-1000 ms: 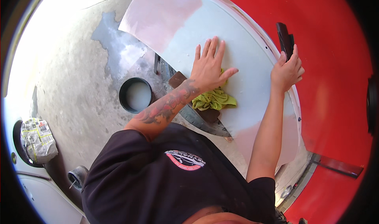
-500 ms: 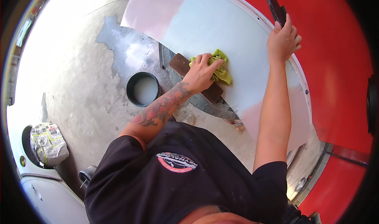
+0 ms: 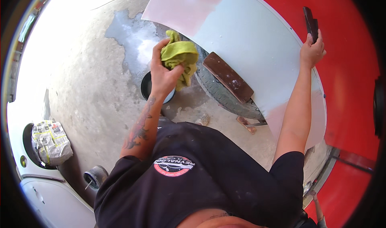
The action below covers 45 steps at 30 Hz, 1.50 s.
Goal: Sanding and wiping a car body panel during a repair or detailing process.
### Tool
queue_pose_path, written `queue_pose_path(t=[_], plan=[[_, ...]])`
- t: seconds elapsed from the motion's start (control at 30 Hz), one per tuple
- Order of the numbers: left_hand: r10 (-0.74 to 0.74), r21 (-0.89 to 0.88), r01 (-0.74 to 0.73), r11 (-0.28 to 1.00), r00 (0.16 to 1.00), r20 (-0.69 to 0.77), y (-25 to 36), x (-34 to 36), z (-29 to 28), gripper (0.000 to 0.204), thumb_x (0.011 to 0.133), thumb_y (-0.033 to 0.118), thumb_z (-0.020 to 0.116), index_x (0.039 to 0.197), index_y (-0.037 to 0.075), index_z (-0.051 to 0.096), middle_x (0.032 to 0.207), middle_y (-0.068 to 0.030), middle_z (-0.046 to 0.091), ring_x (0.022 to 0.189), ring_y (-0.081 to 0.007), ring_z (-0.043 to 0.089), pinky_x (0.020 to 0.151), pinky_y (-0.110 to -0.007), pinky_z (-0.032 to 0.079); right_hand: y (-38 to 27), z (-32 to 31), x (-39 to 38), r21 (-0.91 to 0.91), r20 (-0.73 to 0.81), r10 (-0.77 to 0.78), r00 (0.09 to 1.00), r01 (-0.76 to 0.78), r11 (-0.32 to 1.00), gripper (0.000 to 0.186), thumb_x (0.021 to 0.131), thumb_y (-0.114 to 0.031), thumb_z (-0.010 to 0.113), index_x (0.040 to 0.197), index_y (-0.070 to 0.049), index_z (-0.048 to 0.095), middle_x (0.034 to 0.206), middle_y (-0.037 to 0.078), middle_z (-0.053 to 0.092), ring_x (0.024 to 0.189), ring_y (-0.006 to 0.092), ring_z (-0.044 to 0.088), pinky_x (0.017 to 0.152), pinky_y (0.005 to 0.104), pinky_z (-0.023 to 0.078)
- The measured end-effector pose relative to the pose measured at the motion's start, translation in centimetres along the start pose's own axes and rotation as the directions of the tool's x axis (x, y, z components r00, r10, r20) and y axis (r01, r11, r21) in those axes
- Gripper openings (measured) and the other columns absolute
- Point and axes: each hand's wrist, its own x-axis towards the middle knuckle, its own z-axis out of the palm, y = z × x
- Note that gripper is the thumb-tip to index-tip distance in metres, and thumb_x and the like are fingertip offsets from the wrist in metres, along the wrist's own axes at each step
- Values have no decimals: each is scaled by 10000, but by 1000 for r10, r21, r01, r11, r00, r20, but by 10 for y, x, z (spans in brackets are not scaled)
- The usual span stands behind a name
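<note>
The left hand [image 3: 163, 77] is raised, its fingers clutching a bunched yellow-green cloth [image 3: 179, 56]. The right arm stretches out, and the right hand [image 3: 311, 51] grips a dark sanding block [image 3: 311, 23] against the primed panel [image 3: 257, 47].

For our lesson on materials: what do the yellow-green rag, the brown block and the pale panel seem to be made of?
Yellow-green rag, in the left hand: soft cloth, judging by its crumpled folds. Brown block: probably wood or rubber; flat, matt, hard-edged. Pale panel: likely primed sheet metal; smooth, dull, thin-edged, curved.
</note>
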Motion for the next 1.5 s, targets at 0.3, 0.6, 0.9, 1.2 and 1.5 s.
queue_pose_path(t=[0.3, 0.6, 0.9, 1.2, 1.5], plan=[[-728, -586, 585, 560, 686, -11, -174, -27, -235, 495, 898, 155, 558, 1374, 27, 505, 1159, -156, 663, 991, -286, 696, 872, -444, 592, -216, -61, -208, 752, 398, 18, 917, -337, 566, 412, 1054, -138, 556, 1421, 49, 541, 1344, 146, 628, 1176, 204, 618, 1014, 342, 483], [-930, -501, 837, 221, 336, 151, -326, -44, -304, 426, 991, 399, 604, 1209, 35, 640, 1030, -111, 720, 848, -242, 712, 750, -382, 604, -328, 54, -526, -530, 845, -1, -534, -839, 125, 452, 1080, -366, 542, 1476, -150, 510, 1063, -15, 671, 843, 100, 593, 692, 302, 477], [-923, -204, 910, 361, 318, -215, -636, -54, -302, 590, 896, 383, 801, 1284, -35, 652, 1154, -156, 735, 982, -253, 735, 875, -341, 560, -347, 331, -776, -565, 824, 4, -567, -821, 84, 407, 1096, -272, 516, 1452, -82, 462, 1244, 108, 639, 1007, 247, 675, 878, 475, 540], [-884, 760, 635, 137, 424, -195, -789, -94, -260, 379, 923, 346, 650, 1115, 27, 724, 1074, -247, 735, 988, -409, 724, 868, -495, 564, -274, 402, -937, 68, 911, -250, -328, -477, 876, 383, 973, -205, 586, 1281, 21, 614, 1235, 270, 671, 1131, 392, 662, 922, 430, 515], [-692, 358, 793, 492, 606, -392, -623, -47, -233, 369, 813, 310, 749, 1063, 40, 725, 1005, -196, 763, 995, -368, 742, 866, -424, 562, -328, 284, -807, -367, 920, 120, -373, -928, -64, 347, 1108, -279, 450, 1360, -49, 513, 1109, 60, 671, 968, 209, 665, 805, 381, 539]])
